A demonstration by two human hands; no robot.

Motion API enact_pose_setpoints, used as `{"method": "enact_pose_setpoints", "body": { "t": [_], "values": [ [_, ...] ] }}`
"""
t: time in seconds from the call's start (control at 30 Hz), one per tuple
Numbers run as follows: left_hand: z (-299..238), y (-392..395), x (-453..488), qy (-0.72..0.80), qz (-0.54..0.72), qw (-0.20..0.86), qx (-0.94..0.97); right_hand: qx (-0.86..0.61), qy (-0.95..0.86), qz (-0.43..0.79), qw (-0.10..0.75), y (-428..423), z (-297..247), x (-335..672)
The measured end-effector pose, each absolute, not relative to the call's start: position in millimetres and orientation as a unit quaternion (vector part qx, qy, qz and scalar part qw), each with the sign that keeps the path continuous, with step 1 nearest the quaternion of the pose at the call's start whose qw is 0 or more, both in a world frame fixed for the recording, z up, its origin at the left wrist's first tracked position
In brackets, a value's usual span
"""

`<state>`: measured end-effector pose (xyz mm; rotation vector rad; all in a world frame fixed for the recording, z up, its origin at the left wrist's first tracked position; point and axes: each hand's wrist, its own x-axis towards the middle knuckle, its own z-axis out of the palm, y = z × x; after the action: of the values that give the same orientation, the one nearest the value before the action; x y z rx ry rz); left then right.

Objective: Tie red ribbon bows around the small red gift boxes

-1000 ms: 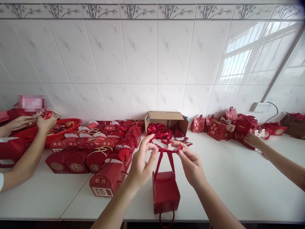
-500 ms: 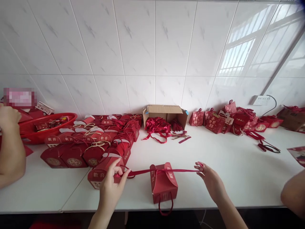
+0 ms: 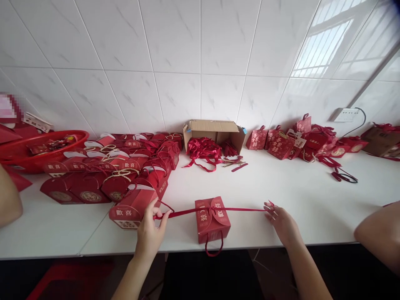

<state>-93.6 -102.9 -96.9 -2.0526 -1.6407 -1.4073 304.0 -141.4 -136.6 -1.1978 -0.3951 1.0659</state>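
Observation:
A small red gift box (image 3: 212, 229) stands near the front edge of the white table, with a red cord handle looping down its front side. Across its top runs a red ribbon (image 3: 184, 211), crossed or knotted at the middle and stretched out to both sides. My left hand (image 3: 150, 227) pinches one end of the ribbon, close beside another red gift box (image 3: 133, 208). At the other end, my right hand (image 3: 283, 223) has the ribbon between its fingertips, just above the table.
Rows of red gift boxes (image 3: 93, 183) fill the table's left side, before a red basin (image 3: 40, 154). A cardboard box (image 3: 215, 126) with red ribbons stands by the tiled wall. More red boxes (image 3: 281, 143) sit at right. Other people's arms (image 3: 378, 237) rest at both sides.
The ribbon is pulled tighter and the box's top flaps now lie flatter and closed. My right hand has moved slightly outward. The view has tilted down a little.

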Motion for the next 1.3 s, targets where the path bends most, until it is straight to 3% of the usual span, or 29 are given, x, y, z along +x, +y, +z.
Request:
{"method": "enact_pose_setpoints", "body": {
  "t": [0.3, 0.43, 0.5, 0.67, 0.83, 1.1, 1.3],
  "values": [
    [-92.5, -101.8, -92.4, -0.536, -0.433, 0.075, -0.721, -0.563, -0.19, 0.457, 0.662, -150.2, -133.9, 304.5],
    [-78.9, -103.3, -83.5, -0.503, -0.416, 0.082, -0.753, -0.692, -0.262, 0.268, 0.617, -153.0, -110.6, 291.4],
    [-69.2, -105.8, -70.5, -0.491, -0.434, 0.03, -0.755, -0.686, -0.367, 0.196, 0.596, -151.3, -93.3, 273.9],
    [-51.4, -115.0, -29.3, -0.45, -0.411, -0.173, -0.774, -0.517, -0.658, 0.257, 0.483, -140.7, -58.1, 214.5],
    [-53.3, -118.0, -14.7, -0.443, -0.405, -0.217, -0.77, -0.48, -0.725, 0.305, 0.39, -132.7, -53.7, 188.4],
    [-62.2, -116.5, -15.5, -0.449, -0.414, -0.234, -0.757, -0.485, -0.719, 0.333, 0.371, -131.8, -57.6, 189.0],
    [-66.4, -111.2, -20.0, -0.516, -0.378, -0.247, -0.728, -0.512, -0.681, 0.325, 0.409, -131.2, -63.9, 186.2]
  ]
}}
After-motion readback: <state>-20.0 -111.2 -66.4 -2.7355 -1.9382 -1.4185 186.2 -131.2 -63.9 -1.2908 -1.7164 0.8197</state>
